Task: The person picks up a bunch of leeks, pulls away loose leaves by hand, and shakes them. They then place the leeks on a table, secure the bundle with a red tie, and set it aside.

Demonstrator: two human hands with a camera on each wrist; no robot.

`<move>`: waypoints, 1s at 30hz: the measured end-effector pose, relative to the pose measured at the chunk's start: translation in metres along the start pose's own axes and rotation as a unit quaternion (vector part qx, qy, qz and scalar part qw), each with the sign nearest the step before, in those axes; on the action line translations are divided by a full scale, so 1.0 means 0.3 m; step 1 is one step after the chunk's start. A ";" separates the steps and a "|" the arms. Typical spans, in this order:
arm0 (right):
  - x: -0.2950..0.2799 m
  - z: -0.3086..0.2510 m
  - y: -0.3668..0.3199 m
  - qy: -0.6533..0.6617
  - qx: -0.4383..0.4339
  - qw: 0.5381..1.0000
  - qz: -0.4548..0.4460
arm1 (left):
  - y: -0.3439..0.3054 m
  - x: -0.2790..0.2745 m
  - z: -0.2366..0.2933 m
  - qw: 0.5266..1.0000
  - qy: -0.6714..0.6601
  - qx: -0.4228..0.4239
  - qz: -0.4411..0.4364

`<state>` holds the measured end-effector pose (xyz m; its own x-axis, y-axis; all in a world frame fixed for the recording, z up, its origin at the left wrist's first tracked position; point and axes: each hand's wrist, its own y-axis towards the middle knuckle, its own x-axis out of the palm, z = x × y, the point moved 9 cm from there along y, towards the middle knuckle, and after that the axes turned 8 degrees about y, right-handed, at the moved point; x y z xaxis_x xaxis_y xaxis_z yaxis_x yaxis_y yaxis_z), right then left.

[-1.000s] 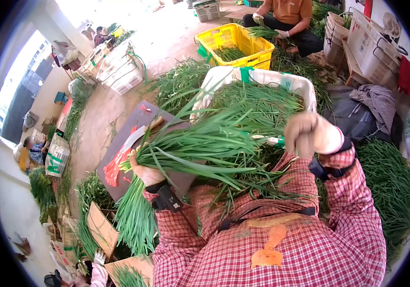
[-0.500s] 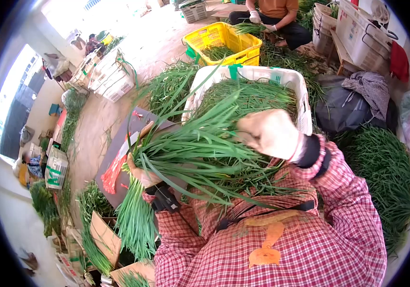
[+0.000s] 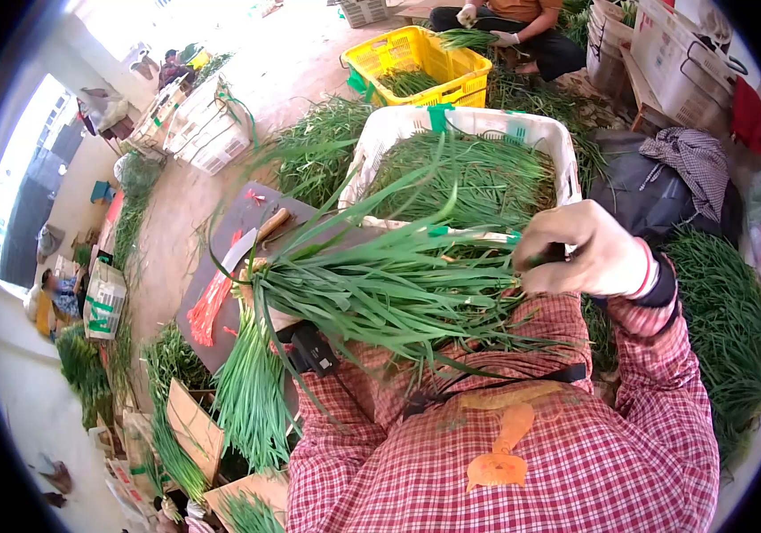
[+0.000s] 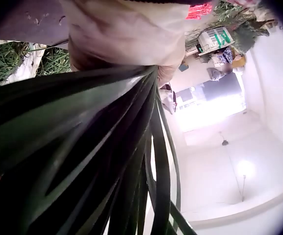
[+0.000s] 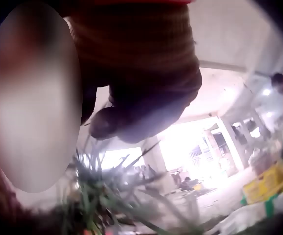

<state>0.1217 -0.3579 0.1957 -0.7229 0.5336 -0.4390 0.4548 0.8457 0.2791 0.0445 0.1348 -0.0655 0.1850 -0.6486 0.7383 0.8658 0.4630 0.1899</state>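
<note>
My gloved left hand (image 3: 283, 318) grips a bunch of long green chives (image 3: 380, 284), leaves fanned rightward over my lap. In the left wrist view, dark leaves spread from under the glove (image 4: 127, 39). My gloved right hand (image 3: 586, 249) hovers at the leaf tips. Its fingers bend loosely, a gap between them and the thumb, and nothing shows in it. Beyond the left hand, a knife (image 3: 240, 250) with a wooden handle lies on a dark board (image 3: 198, 289), beside red ties (image 3: 212, 311). More chives (image 3: 256, 400) hang below that hand.
In front stands a white crate (image 3: 567, 147) full of greens, with a yellow crate (image 3: 474, 93) behind it. Heaps of greens lie left of the crates and at my right (image 3: 718, 329). A seated person (image 3: 523, 35) handles greens at the back.
My right hand swept left over the leaves, then came back right to their tips. Its fingers now stand more apart. The left hand keeps its hold, and leaves now cover more of it.
</note>
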 end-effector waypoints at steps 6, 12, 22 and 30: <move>0.118 -0.042 0.087 -0.324 -0.048 0.936 0.132 | -0.010 0.138 -0.026 1.000 -0.024 0.005 0.019; 0.350 -0.023 0.133 -0.132 -0.244 0.961 -0.003 | -0.030 0.186 -0.022 0.999 -0.032 0.006 0.035; 0.149 -0.188 -0.097 0.294 -0.078 0.897 -0.320 | -0.046 0.194 -0.013 0.998 -0.045 0.004 0.052; 0.097 -0.162 0.086 -0.293 -0.103 0.947 0.082 | -0.045 0.193 -0.022 0.998 -0.051 0.007 0.044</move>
<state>0.0870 -0.3207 0.2316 -0.2108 0.6181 -0.7573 0.3815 0.7653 0.5184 0.0467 0.0868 -0.0296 0.2113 -0.5394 0.8151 0.8410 0.5253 0.1296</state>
